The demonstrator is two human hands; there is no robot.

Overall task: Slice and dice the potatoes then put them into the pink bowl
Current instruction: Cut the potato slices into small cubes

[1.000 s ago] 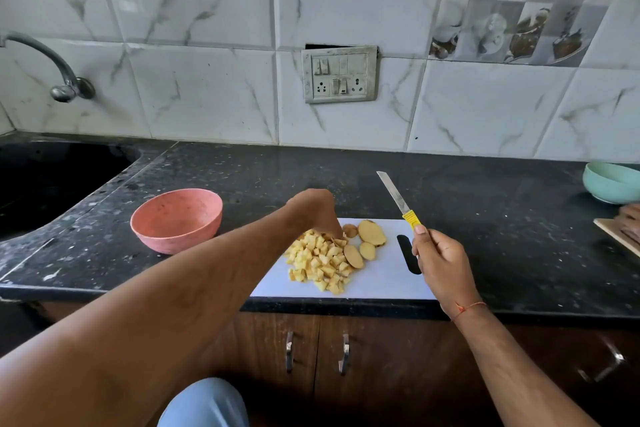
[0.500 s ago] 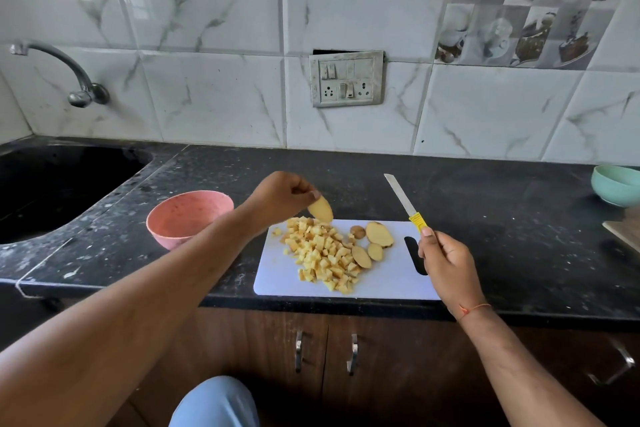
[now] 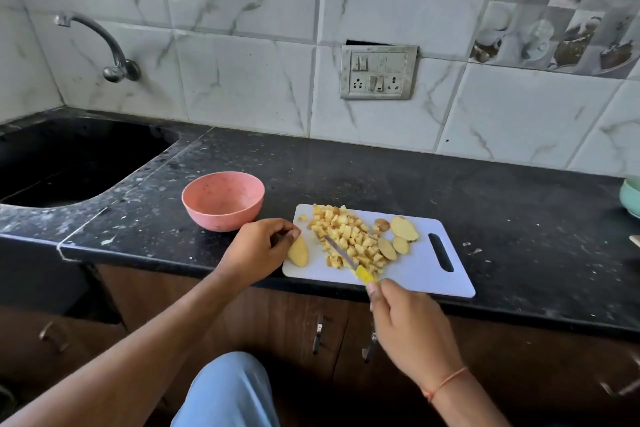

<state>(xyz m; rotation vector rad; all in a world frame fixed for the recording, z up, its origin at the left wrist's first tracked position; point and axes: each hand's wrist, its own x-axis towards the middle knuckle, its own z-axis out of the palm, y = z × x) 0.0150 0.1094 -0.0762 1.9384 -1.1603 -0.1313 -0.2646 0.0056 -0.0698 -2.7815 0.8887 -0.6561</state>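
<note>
One slice going down for dicing.
Left hand is pinching it at the board's near-left corner; right hand is gripping the knife. Firm, wet-slick; hold by its edges.

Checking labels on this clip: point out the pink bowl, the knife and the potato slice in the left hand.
pink bowl (image 3: 221,218): head view, on its outer front wall.
knife (image 3: 341,252): head view, on the blade over the diced potato.
potato slice (image 3: 299,252): head view, on its cut face.
</note>
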